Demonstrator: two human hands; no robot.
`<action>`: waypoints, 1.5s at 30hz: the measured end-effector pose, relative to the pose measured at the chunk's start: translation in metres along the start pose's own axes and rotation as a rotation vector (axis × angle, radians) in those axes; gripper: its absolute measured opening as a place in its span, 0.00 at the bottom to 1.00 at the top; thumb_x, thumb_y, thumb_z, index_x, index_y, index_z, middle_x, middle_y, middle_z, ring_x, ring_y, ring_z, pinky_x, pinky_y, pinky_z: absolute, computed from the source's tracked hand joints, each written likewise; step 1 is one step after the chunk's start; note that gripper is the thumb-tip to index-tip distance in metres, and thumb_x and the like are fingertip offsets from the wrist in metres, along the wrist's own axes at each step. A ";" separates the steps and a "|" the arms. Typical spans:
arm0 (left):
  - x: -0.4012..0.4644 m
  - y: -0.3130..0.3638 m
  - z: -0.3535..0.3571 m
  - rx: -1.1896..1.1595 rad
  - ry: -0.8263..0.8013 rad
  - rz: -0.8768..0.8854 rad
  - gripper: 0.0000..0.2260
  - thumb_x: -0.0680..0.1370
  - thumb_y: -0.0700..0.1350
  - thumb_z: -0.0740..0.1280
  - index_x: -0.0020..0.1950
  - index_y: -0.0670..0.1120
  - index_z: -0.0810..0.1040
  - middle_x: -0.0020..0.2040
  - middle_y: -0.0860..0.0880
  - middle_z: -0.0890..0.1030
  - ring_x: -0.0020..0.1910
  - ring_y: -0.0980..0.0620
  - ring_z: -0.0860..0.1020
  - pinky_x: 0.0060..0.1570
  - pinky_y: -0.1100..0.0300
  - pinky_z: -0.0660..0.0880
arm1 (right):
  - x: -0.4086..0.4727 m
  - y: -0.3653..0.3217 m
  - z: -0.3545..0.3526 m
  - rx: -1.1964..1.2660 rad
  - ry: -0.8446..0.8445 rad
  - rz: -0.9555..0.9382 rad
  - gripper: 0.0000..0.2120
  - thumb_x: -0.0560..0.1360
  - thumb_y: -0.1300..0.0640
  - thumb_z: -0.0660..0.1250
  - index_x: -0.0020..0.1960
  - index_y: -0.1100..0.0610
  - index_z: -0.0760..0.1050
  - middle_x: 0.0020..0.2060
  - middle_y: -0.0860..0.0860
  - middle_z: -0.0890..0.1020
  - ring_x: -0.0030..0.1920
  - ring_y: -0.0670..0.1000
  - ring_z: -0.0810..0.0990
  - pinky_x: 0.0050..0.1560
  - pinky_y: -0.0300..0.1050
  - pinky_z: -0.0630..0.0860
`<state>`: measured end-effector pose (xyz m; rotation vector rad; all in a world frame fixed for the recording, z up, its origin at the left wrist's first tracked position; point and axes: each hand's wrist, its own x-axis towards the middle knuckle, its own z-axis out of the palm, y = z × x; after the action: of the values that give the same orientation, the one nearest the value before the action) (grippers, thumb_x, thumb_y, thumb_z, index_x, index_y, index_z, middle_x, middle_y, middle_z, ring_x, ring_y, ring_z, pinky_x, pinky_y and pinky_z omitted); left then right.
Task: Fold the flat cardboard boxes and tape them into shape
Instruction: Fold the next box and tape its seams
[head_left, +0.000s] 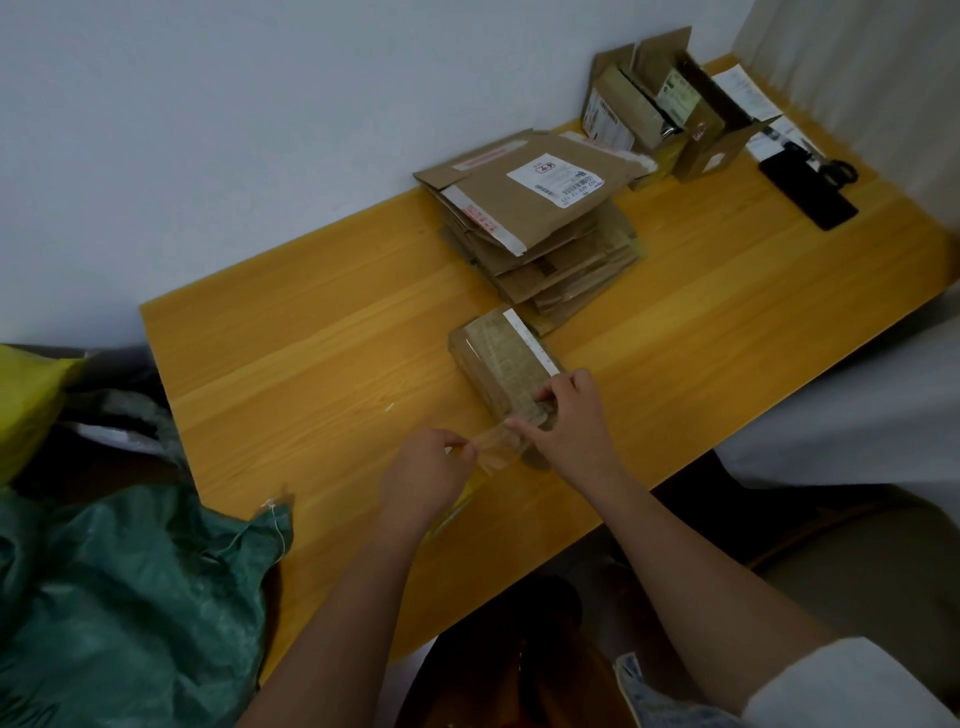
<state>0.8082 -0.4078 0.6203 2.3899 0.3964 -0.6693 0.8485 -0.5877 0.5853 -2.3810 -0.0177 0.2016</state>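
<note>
My right hand (563, 415) presses the small brown folded cardboard box (501, 366) at mid-table, its length running away from me, while my left hand (423, 475) pinches clear tape (493, 447) stretched leftward.

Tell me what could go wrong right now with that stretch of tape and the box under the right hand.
1. The clear tape, pulled between the left hand and right hand, hangs free above the table; it could twist or stick to itself or the fingers.
2. The small box is pinned only at its near end, so pulling may slide or turn it.
3. The stack of flat boxes sits close behind; a shove could knock it.
</note>
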 end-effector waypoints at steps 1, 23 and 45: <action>0.000 -0.002 -0.001 -0.018 -0.020 0.014 0.15 0.80 0.57 0.62 0.60 0.52 0.81 0.63 0.52 0.80 0.56 0.51 0.79 0.51 0.55 0.76 | -0.001 0.000 0.000 -0.007 -0.001 -0.006 0.22 0.67 0.45 0.77 0.52 0.53 0.72 0.51 0.48 0.66 0.54 0.46 0.68 0.57 0.40 0.73; -0.028 -0.027 0.018 -0.504 -0.024 0.001 0.18 0.68 0.51 0.78 0.55 0.46 0.82 0.37 0.52 0.72 0.36 0.57 0.71 0.37 0.67 0.67 | -0.008 0.000 -0.015 0.131 0.007 -0.041 0.04 0.78 0.63 0.65 0.51 0.57 0.77 0.51 0.48 0.70 0.49 0.43 0.72 0.54 0.35 0.75; -0.036 -0.056 0.028 -0.584 0.356 -0.164 0.04 0.78 0.39 0.69 0.43 0.44 0.81 0.40 0.48 0.80 0.40 0.50 0.78 0.43 0.57 0.71 | -0.041 -0.011 -0.015 0.138 -0.026 -0.203 0.14 0.76 0.70 0.62 0.55 0.58 0.81 0.53 0.48 0.79 0.56 0.46 0.75 0.59 0.48 0.76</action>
<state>0.7438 -0.3867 0.5941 1.9157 0.8206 -0.1495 0.8110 -0.5923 0.6095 -2.2217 -0.2487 0.1329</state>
